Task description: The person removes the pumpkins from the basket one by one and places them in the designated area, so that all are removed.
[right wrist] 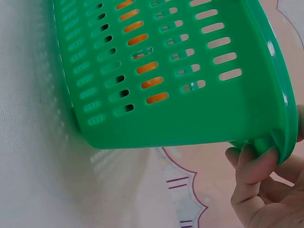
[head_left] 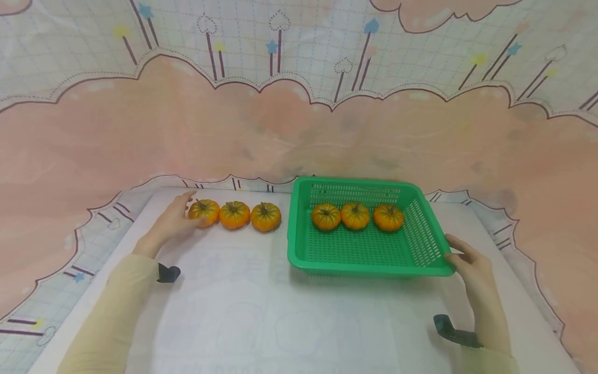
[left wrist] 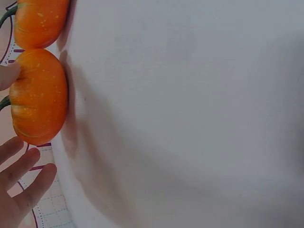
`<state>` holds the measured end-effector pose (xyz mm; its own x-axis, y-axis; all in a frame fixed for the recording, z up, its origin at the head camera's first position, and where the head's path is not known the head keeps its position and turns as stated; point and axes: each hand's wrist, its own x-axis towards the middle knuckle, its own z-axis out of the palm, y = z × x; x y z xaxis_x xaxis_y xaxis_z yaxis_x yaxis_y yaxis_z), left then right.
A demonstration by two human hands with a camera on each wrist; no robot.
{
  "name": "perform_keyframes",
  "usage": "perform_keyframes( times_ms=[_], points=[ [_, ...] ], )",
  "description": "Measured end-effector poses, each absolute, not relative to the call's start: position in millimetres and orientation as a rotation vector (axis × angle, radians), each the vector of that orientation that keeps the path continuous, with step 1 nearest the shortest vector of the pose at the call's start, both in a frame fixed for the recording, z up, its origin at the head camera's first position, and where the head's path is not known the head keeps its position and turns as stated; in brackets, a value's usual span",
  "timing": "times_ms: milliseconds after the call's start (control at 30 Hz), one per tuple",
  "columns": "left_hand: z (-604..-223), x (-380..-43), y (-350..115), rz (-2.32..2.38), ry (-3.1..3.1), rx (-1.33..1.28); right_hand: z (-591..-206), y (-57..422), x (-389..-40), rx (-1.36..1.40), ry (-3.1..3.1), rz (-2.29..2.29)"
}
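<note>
At the left end of a row of small orange pumpkins, my left hand is spread around the leftmost pumpkin. In the left wrist view its thumb overlaps that pumpkin, while the other fingers stay spread at its far side. A middle pumpkin and a right one stand beside it. My right hand grips the right front corner of the green plastic basket, fingers curled under its rim in the right wrist view. Inside sit three pumpkins, one of them in the middle.
A white table carries everything. Patterned cloth with pink cloud shapes hangs behind it and spreads past both sides. The basket's left wall stands a short gap from the row's right pumpkin.
</note>
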<state>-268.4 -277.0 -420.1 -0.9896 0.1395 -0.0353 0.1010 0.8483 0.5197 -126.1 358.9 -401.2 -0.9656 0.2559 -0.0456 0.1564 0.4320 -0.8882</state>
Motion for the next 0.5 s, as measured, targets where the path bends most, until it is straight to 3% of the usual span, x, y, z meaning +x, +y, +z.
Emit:
perform_keyframes(
  times_ms=[500],
  points=[
    [-394,-276,-264,0.770,3.050,0.290,-401,358,-127,-0.402,-2.577,1.558]
  ],
)
